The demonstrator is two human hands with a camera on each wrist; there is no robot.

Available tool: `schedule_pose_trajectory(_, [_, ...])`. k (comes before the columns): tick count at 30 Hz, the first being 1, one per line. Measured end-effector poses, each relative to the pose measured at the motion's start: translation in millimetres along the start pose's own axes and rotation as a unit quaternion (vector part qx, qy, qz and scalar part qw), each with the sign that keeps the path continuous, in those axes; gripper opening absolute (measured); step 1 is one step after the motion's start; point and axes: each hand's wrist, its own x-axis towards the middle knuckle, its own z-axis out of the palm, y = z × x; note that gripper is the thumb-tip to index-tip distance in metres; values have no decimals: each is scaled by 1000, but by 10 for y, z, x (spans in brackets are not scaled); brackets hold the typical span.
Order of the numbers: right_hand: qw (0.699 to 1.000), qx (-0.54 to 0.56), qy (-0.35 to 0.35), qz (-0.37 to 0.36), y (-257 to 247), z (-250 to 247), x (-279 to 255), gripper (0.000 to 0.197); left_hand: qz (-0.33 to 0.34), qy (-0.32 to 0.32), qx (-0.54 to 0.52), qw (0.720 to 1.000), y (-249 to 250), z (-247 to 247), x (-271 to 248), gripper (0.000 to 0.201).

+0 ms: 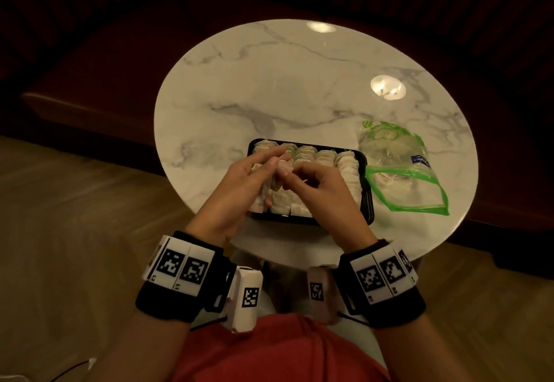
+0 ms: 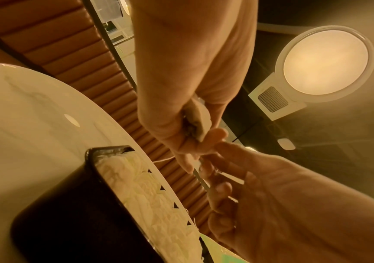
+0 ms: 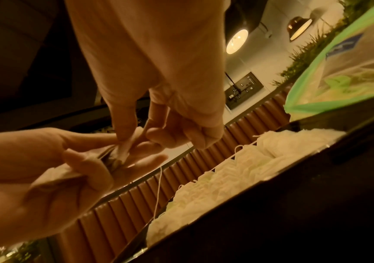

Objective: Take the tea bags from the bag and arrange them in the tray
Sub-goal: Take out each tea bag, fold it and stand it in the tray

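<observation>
Both hands (image 2: 195,142) on a tea bag (image 2: 196,119) above the tray (image 2: 91,204)

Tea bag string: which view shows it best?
Right wrist: the string hangs clear below the hands against the ribbed backdrop. Left wrist catches only a short bit beside the fingers. Head view does not show it.

No text is legible; the bag's (image 1: 398,168) blue label (image 1: 420,160) is too blurred.
</observation>
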Motion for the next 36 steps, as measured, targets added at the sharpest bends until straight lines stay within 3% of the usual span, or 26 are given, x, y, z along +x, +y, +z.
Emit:
schedule_pose_trajectory(5, [996,80,38,-16,-10,-97,-19,15,-20,6,-45,999,52,-45,-10,30])
schedule_pose_trajectory(11, [985,161,68,-7,-10,-214,-43,20,-21,132,4,991,51,-215,26,16])
schedule_pose_trajectory(18, [973,229,20,-7,-46,-154,-58,20,47,27,94,994,198,21,-92,19])
schedule_pose_trajectory(24, [948,316,1,39,-124,-190,-74,23,81,40,108,990,128,40,-60,7])
schedule_pose_trajectory(30, [961,273,-26,19,-95,-200,-102,39,69,67,78,992,135,43,-55,10])
schedule_pose_trajectory(36, [957,287,-11,33,-126,-223,-98,28,85,44,105,990,150,56,-78,7])
